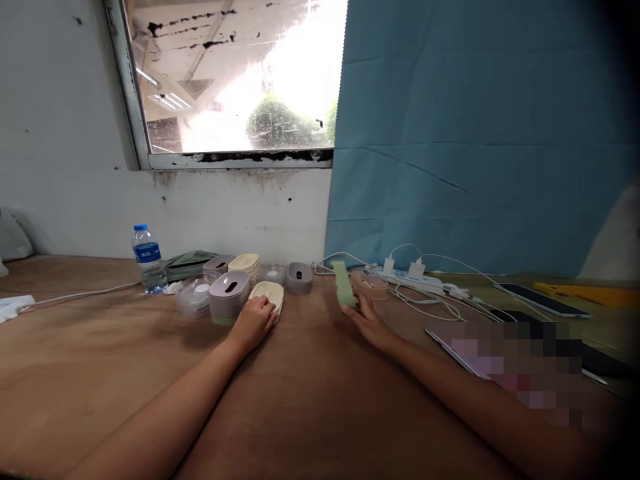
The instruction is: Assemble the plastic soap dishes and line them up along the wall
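My left hand [257, 321] has its fingers curled over the near edge of a cream oval plastic piece [271, 291] on the table. Just left of it stands a stack of lilac oval pieces [230, 293] with a dark slot on top and a green layer at the bottom. Behind are a cream stack [245, 264] and a grey oval stack [299, 280]. Between thumb and fingers, my right hand [369, 321] grips a light green plastic piece [343, 285], held on edge above the table. A peach-coloured oval container [369, 284] sits just beyond that hand.
Clear round plastic containers [193, 297], a water bottle [149, 261] and a dark green pouch [187, 265] stand at the left. At the right, a power strip [415, 281] trails white cables beside phones [545, 300]. A wall and window bound the brown table [300, 400].
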A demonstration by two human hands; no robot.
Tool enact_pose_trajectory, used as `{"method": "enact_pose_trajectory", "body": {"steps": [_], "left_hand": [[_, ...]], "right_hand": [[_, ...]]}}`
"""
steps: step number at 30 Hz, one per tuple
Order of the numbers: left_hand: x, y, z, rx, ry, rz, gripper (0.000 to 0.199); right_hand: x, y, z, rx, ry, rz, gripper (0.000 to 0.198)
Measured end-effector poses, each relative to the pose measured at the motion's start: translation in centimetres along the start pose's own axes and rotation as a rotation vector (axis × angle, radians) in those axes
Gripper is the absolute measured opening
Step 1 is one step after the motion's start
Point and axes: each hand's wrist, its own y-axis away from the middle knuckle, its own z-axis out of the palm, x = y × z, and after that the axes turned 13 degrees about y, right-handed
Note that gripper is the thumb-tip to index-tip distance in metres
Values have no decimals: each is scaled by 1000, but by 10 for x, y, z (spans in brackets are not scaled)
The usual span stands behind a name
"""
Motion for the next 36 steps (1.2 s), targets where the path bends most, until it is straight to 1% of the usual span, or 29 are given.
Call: {"method": "enact_pose_trajectory", "body": {"steps": [4,6,8,11,15,18,23,31,36], "left_hand": [[-3,0,4,19,25,-18,25],[-4,0,5,22,23,-30,26],[-4,0,4,27,22,-40,26],[-2,0,2,51,25,-44,26],[-1,1,-1,42,39,-45,32],[-1,2,-1,-4,36,-57,34],[-3,1,0,-48,35,-85,35],[-5,0,0,-57,3,-75,35],[-8,-1,1,-62,15,-81,34]], "right_hand": [[-13,-53,31,111,213,-33,46],[-21,-79,48,133,305,-48,43],[-27,-98,64,134,391,-58,43],[-36,-112,83,119,509,-41,44],[-43,-115,100,74,637,12,46],[-48,-115,104,34,712,52,46],[-54,-119,98,-33,794,67,46],[-60,-120,94,-89,888,-6,42],[-63,-117,91,-69,933,-62,27]]}}
